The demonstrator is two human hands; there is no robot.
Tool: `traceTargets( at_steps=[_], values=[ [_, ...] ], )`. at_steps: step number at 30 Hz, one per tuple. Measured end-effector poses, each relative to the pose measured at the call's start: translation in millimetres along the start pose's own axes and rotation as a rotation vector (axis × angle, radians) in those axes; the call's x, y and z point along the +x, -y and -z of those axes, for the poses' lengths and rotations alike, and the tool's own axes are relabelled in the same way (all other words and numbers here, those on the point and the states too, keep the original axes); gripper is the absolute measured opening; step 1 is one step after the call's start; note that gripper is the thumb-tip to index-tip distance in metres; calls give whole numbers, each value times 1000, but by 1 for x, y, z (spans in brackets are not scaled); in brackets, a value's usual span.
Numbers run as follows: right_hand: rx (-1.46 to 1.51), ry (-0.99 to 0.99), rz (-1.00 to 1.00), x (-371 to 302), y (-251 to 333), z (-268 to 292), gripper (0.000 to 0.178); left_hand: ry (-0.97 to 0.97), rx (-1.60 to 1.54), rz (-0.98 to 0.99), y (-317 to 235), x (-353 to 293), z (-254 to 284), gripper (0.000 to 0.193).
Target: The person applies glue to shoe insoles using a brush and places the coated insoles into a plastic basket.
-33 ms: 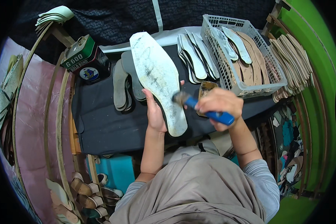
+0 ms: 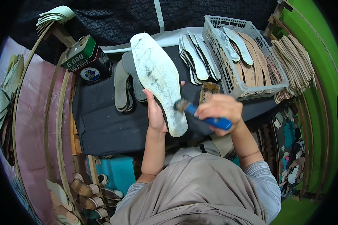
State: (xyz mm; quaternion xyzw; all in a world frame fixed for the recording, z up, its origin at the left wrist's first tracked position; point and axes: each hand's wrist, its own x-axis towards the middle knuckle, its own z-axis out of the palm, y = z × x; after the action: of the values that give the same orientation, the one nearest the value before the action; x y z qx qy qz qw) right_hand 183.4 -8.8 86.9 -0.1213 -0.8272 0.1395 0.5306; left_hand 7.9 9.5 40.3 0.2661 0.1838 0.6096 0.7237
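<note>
My left hand [image 2: 156, 114] is wrapped round a large white insole [image 2: 154, 67], held up tilted over the dark-covered table; its face carries dark grey smudges. Fingertips show at the insole's right edge. In my right hand [image 2: 221, 110] is a blue-handled brush [image 2: 189, 108], its bristle end against the narrower lower part of the insole. Just beyond that hand sits a small glue-stained container [image 2: 210, 88], partly hidden by it. Grey insoles [image 2: 122, 86] lie stacked left of the held one. White-topped insoles [image 2: 195, 62] stand in a stack to its right.
A green and black metal can [image 2: 88, 62] stands at the table's back left. The white plastic basket [image 2: 246, 92] at the back right holds insole pieces. Beside it leans a row of beige sheets [image 2: 293, 63]. Shoes [image 2: 88, 191] sit on a rack at lower left.
My right hand and the brush have shifted slightly, the bristle end moving a little down the insole. My left hand and the insole stay in place.
</note>
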Motion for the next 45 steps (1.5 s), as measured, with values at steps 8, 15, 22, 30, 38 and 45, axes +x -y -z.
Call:
traceTargets(
  at_steps=[8,15,22,30,38,45],
  values=[
    [-90,-189,-46,23,-15,16,29,209,173,292,10,-16,21,80],
    [-419,-403,203,51,-37,40,27,254,203,320,17,-22,18,82],
    [-440,-169,-515,-11,10,21,38,138,-124,249,1,-9,49,76],
    [-583,47,-462,-85,-26,-2,32,139,-99,291,10,3,34,76],
    [-572,208,-662,-107,-13,-1,44,218,-141,302,23,19,34,73],
    [-330,-250,-800,-65,21,6,44,178,-141,177,42,27,5,69]
  ],
)
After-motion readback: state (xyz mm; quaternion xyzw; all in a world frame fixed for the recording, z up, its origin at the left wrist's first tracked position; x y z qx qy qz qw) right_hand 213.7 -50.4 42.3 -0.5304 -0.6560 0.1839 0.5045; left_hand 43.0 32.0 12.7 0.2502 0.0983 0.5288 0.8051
